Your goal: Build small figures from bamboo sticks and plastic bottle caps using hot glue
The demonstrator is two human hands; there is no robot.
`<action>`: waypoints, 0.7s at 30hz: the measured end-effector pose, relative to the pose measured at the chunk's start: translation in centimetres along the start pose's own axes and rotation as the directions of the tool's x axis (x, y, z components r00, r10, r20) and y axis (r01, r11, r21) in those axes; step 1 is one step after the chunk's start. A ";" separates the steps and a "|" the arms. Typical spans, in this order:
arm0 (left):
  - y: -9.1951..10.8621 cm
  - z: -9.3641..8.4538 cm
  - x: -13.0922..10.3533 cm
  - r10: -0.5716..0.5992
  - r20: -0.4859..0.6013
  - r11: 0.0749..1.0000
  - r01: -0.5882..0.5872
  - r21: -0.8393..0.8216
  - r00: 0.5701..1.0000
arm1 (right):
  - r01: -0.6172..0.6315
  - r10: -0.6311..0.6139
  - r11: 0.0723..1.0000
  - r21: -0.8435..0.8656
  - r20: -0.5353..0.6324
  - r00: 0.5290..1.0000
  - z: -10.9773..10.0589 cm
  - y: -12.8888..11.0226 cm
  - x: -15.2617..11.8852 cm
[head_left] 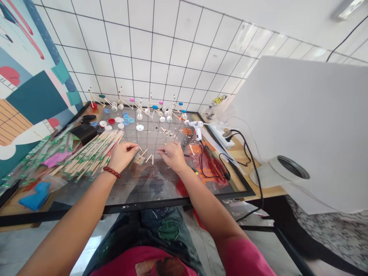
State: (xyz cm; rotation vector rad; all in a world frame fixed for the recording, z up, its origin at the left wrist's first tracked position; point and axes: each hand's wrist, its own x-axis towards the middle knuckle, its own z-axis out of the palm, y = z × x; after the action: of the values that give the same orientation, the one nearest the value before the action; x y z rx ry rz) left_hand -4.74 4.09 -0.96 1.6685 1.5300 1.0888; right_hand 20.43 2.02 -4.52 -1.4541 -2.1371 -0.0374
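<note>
My left hand (124, 154), with a red bead bracelet (112, 172) at the wrist, is pinched at the tip of a short wooden stick (140, 148). Just below sits a small clear cup (139, 158) with bits in it. Short cut sticks (148, 158) lie on the glass tabletop between my hands. Facing it from the right, my right hand (172, 154) has thumb and fingertips drawn together; anything between them is too small to make out. Long wrapped chopsticks (94, 153) are heaped beside my left hand.
Stick models with bottle caps (155, 108) stand along the tiled wall. Loose caps (111, 121) lie in front of them. A white glue gun (197, 129), pliers (217, 163) and a power strip (222, 136) are on the right. Blue material (36, 196) lies front left.
</note>
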 end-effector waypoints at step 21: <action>1.4 -10.3 14.7 -0.036 -0.185 0.891 0.115 0.440 0.982 | 0.257 -0.264 0.965 -0.059 -0.182 0.947 1.0 -2.9 -0.8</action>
State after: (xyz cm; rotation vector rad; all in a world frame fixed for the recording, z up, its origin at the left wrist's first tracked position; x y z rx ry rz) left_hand -13.24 17.54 7.46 1.8257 2.0660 0.9000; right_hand 17.75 0.46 -4.91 -1.1278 -2.1643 -0.3000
